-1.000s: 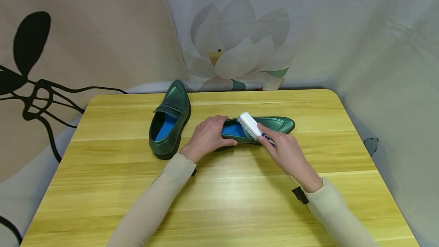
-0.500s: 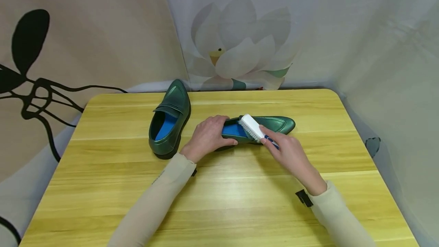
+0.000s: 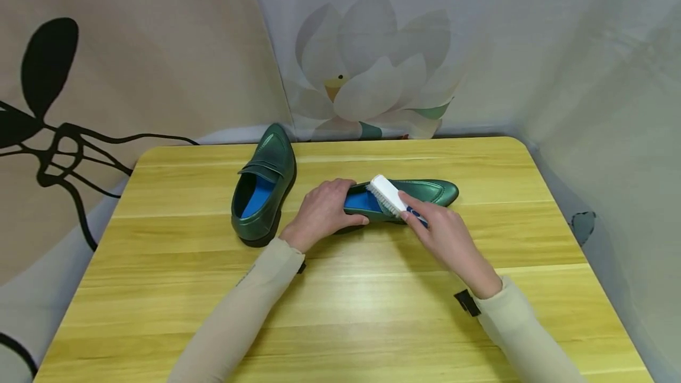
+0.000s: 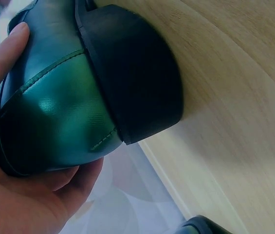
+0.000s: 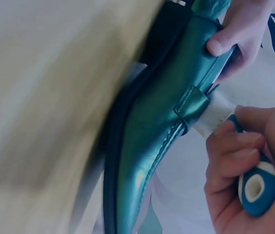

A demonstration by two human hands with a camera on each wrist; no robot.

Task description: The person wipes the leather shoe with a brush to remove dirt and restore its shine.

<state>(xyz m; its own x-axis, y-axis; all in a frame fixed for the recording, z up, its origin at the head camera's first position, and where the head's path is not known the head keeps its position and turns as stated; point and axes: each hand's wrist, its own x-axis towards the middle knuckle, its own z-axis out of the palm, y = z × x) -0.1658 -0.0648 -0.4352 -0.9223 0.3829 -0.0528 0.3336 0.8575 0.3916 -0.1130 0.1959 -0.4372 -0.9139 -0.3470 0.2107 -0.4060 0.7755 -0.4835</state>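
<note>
Two green loafers and one brush share the counter point(image 3: 346, 312). One loafer point(image 3: 425, 192) lies crosswise near the middle, toe rightward, its heel grasped by the left hand point(image 3: 321, 211); the second loafer point(image 3: 260, 194) stands apart to the left, toe toward the back edge. The right hand point(image 3: 444, 232) grips the handle of the brush point(image 3: 386, 191), its bristles at the first loafer's strap and opening; how firmly they press cannot be told. The left hand covers the heel from above, and both sleeves point(image 3: 234, 318) run out of view. The counter has yellowish wood grain; behind hangs pale cloth point(image 3: 479, 46) printed with a white flower point(image 3: 372, 70).
</note>
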